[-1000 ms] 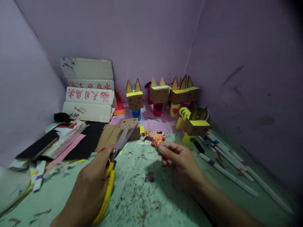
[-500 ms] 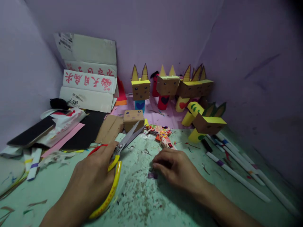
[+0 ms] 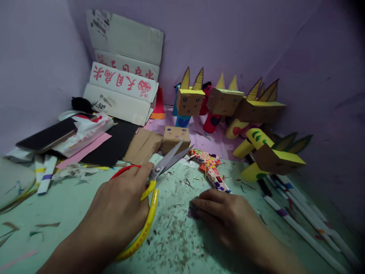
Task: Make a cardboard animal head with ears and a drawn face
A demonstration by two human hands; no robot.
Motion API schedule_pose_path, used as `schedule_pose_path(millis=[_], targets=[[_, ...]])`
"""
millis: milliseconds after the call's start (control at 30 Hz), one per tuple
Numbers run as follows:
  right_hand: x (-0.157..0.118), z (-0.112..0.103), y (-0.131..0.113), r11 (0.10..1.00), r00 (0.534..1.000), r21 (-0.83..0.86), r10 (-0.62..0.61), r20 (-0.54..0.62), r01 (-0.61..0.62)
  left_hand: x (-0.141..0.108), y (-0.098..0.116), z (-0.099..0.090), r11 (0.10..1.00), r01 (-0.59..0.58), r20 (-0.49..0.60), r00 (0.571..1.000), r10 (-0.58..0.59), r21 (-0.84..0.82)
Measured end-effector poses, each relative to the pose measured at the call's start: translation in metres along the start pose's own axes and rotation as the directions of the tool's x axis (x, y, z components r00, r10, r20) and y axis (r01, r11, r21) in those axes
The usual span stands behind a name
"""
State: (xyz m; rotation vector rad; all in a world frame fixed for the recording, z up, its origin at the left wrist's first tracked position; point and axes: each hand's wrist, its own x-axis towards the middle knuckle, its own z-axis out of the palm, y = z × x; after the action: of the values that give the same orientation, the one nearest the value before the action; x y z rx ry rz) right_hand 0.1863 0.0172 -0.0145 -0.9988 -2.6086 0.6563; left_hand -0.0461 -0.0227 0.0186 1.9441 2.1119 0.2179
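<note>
My left hand [image 3: 119, 205] is closed around the handles of a pair of scissors [image 3: 159, 169], one handle yellow and the other red. The blades point away, slightly parted, their tips in front of a small cardboard box head [image 3: 176, 137] with dots drawn on it. Over the speckled tabletop, my right hand [image 3: 225, 217] has its fingers drawn together on a small dark purple piece [image 3: 191, 211], partly hidden by the fingertips. Just beyond that hand lies a flower-patterned bundle [image 3: 209, 165].
Cardboard-headed figures with pointed ears [image 3: 190, 102] stand at the back. Folded white cardboard [image 3: 122, 87] leans on the wall. Black sheets [image 3: 111, 142] and brown cardboard [image 3: 142, 146] lie left. White marker pens [image 3: 302, 228] lie right. Scraps litter the green table [image 3: 76, 217].
The view has shifted, so the scene sits further right and the figures look tilted. My right fingertips have come down onto the purple piece. The scissors stay in my left hand.
</note>
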Motion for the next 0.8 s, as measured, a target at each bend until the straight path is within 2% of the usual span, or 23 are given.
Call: schedule_pose_path(millis=[167, 267, 333, 400, 533, 600, 633, 700, 733, 800], targets=[[0.001, 0.003, -0.005, 0.966, 0.991, -0.257, 0.0, 0.134, 0.035, 0.0, 0.0, 0.003, 1.0, -0.011, -0.027, 1.0, 0.011, -0.004], [0.001, 0.004, -0.007, 0.954, 0.982, -0.3, 0.039, 0.184, 0.019, -0.001, 0.0, 0.003, 1.0, -0.016, -0.029, 0.999, 0.015, -0.019], [0.001, 0.005, -0.006, 0.978, 0.985, -0.205, 0.063, 0.161, -0.029, -0.002, 0.0, 0.003, 1.0, -0.015, -0.035, 0.999, 0.014, -0.025], [0.002, 0.005, -0.003, 0.993, 0.989, -0.027, 0.115, 0.095, -0.113, -0.002, -0.001, 0.003, 0.999, -0.015, -0.052, 0.999, 0.013, -0.038], [0.005, 0.005, 0.004, 0.902, 0.956, 0.343, 0.291, -0.032, -0.263, -0.002, -0.002, 0.004, 0.997, -0.026, -0.078, 0.997, 0.02, -0.077], [0.007, 0.005, 0.005, 0.795, 0.911, 0.498, 0.411, -0.025, -0.346, -0.001, -0.002, 0.004, 0.996, -0.032, -0.072, 0.997, 0.026, -0.078], [0.008, 0.004, 0.005, 0.711, 0.878, 0.581, 0.479, 0.012, -0.396, -0.001, -0.002, 0.004, 0.997, -0.031, -0.069, 0.997, 0.026, -0.072], [0.008, 0.002, 0.004, 0.464, 0.801, 0.753, 0.582, 0.138, -0.467, -0.001, -0.002, 0.004, 0.998, -0.025, -0.067, 0.998, 0.021, -0.059], [0.009, 0.001, 0.002, 0.319, 0.77, 0.825, 0.605, 0.201, -0.466, -0.001, -0.001, 0.005, 0.998, -0.026, -0.069, 0.997, 0.022, -0.058], [0.01, -0.002, 0.0, 0.071, 0.742, 0.917, 0.613, 0.271, -0.393, -0.002, 0.0, 0.005, 0.997, -0.039, -0.073, 0.997, 0.034, -0.068]])
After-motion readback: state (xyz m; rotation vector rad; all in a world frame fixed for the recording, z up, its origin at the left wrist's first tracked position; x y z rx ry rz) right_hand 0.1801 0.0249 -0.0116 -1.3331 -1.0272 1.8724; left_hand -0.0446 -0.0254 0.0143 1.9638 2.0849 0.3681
